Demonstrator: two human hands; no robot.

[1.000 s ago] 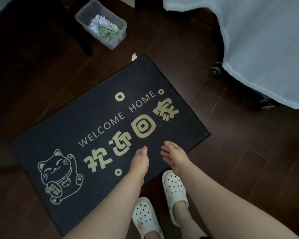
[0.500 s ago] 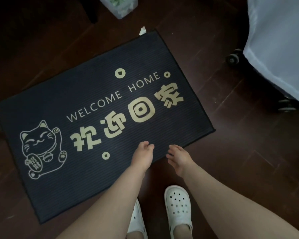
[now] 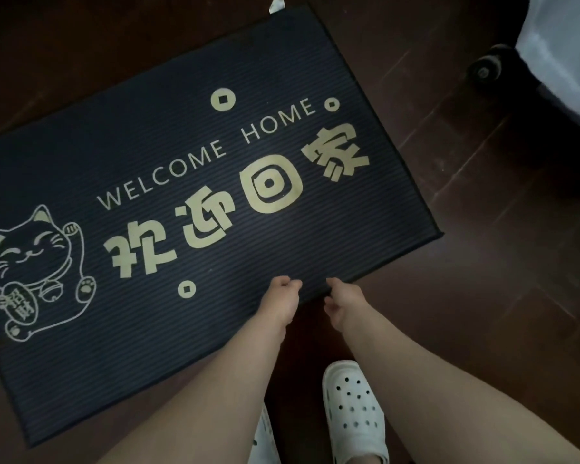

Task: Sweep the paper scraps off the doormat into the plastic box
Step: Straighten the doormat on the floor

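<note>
The dark doormat [image 3: 181, 329], printed with "WELCOME HOME", gold characters and a cat, lies flat on the wooden floor. No paper scraps show on its surface. One white paper scrap [image 3: 277, 3] sits on the floor just past the mat's far corner. My left hand [image 3: 282, 301] rests on the mat's near edge with its fingers curled on it. My right hand [image 3: 345, 303] is beside it, fingers curled around the same edge. The plastic box is out of view.
Dark wood floor [image 3: 482, 296] surrounds the mat. A white cloth-covered piece of furniture [image 3: 566, 61] on a black caster wheel [image 3: 484, 70] stands at the upper right. My feet in white clogs [image 3: 354, 410] are just behind the mat's near edge.
The view has dropped closer to the mat, and the plastic box has left the top of the frame. Both hands went from open above the mat to curled on its near edge.
</note>
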